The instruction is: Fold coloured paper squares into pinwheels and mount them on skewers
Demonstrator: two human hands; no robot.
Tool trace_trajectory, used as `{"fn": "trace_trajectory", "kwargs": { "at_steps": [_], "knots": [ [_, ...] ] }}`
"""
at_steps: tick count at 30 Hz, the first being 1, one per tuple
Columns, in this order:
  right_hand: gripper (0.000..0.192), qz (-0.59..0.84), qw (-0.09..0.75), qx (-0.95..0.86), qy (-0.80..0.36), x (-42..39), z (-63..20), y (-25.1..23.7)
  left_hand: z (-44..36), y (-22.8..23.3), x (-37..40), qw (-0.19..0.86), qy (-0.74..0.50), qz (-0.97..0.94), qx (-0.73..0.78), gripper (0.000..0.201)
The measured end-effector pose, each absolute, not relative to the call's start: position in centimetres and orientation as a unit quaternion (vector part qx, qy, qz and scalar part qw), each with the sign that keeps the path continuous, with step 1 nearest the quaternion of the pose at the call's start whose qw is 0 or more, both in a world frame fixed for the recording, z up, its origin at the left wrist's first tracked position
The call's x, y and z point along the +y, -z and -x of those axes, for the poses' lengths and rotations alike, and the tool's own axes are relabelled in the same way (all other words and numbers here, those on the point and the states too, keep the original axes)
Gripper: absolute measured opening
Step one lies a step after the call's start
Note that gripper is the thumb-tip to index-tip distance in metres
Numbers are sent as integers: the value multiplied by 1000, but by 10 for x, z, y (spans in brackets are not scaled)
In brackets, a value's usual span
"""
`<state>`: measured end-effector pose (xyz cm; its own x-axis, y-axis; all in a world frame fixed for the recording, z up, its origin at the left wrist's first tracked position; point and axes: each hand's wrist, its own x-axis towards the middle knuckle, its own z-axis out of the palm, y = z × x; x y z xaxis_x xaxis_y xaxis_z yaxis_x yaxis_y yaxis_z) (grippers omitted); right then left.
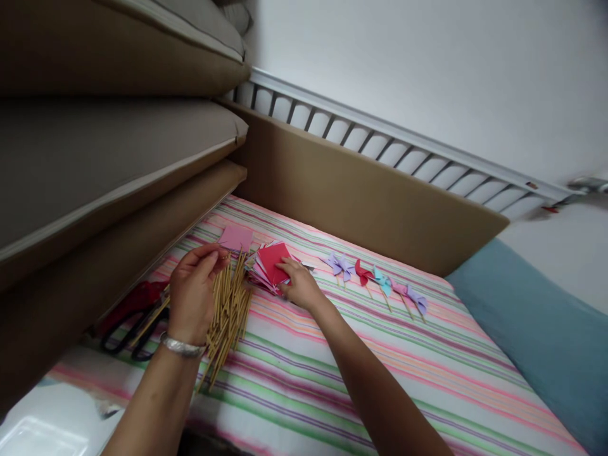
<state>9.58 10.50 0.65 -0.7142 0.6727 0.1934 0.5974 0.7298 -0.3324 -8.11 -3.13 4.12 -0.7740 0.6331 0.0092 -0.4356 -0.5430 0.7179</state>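
Paper squares (272, 263), red on top of a fanned stack, lie on the striped bedcover (361, 373), and the right hand (300, 286) rests on their near edge, fingertips pressed flat on the top red sheet as if to slide one free. The left hand (194, 290) hovers over the heap of wooden sticks (228, 316), thumb and forefinger closed in a pinch, seemingly on one thin stick. It looks like the picking-up stage: one sheet, one stick. Separating a single square calls for a light drag of the grip. Finished pinwheels (380, 282) lie in a row further right, scissors (135, 316) to the left.
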Motion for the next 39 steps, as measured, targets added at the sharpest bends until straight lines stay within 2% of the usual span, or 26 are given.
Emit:
{"fn": "trace_trajectory", "kwargs": {
  "at_steps": [6,12,19,22,24,26,30,34,39],
  "knots": [
    [45,341,157,-916,-141,110,-96,-7,76,-43,-32,308,-860,-141,381,14],
    [22,329,196,-909,-165,116,-98,-6,65,-41,-28,358,-831,-153,398,16],
    [26,386,369,-838,-111,98,-106,-11,36,-28,-21,548,-699,-207,411,27],
    [25,354,453,-817,-43,73,-123,-14,20,-24,-18,639,-648,-190,368,34],
    [26,318,478,-819,-11,56,-136,-10,11,-23,-16,689,-631,-160,318,36],
    [30,299,477,-826,-3,41,-148,-2,3,-22,-13,708,-634,-128,284,33],
    [30,280,449,-848,-26,28,-162,12,-10,-17,-5,664,-671,-69,321,20],
    [32,264,419,-866,-75,30,-167,11,-19,-11,2,616,-699,-40,360,19],
    [42,277,361,-885,-100,23,-168,2,-23,-12,7,615,-710,-32,342,21]
  ]
}}
